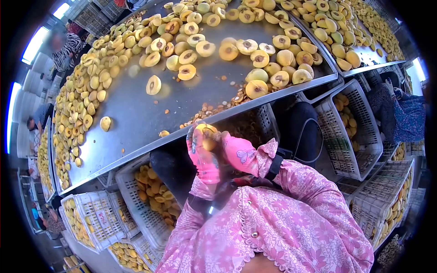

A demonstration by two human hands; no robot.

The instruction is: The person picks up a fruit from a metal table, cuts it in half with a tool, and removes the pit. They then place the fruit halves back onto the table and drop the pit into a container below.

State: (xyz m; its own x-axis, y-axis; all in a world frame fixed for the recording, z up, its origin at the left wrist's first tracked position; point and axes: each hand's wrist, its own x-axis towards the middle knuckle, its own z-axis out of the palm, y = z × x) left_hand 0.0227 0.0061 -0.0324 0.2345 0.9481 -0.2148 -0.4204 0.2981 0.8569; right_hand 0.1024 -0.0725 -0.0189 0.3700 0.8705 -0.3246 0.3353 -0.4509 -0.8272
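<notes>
My left hand [203, 157], in a pink glove, is closed around a yellow peach half [209, 142] just in front of the metal table's [136, 107] near edge. Against the fruit's right side is my right hand [241, 154], in a pink glove with a butterfly print. Its fingers are bent together, and whatever they grip is hidden. Many halved peaches [186, 72] lie across the tabletop, some cut side up with stones showing. Loose brown peach stones [207, 111] are scattered along the near edge.
Below the table, to my left, a white crate [129, 182] holds peach halves. Another white crate [359, 157] with fruit stands to my right. More filled crates [98, 218] are stacked at lower left. A person in a blue patterned garment [409, 118] sits at far right.
</notes>
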